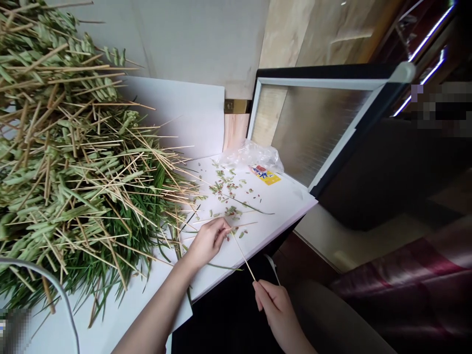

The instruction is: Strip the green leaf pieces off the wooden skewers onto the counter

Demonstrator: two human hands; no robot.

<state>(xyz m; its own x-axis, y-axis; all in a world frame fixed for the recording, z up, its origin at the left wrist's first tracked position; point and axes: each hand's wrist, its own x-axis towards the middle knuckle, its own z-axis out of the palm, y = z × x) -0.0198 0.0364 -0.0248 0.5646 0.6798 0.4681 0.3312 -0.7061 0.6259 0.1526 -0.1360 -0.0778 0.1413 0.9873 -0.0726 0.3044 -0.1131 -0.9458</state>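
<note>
My left hand [211,240] is closed in a pinch over the white table, its fingertips at the upper end of a thin wooden skewer [243,256]. Whatever else those fingers grip is too small to make out. Lower down, in front of the table's edge, my right hand [273,302] wraps round the other end of the same skewer, which slants between both hands. Beyond the left fingertips, a second thin stick [246,225] points to the right. Small green and reddish pieces [224,187] lie scattered on the table just behind my left hand.
A large heap of skewers threaded with green pieces [73,167] covers the left side, with long green leaves beneath. A clear plastic bag [252,155] with a yellow label [266,175] lies at the back. A framed glass panel [309,132] stands behind right. A grey cable [61,290] curves at lower left.
</note>
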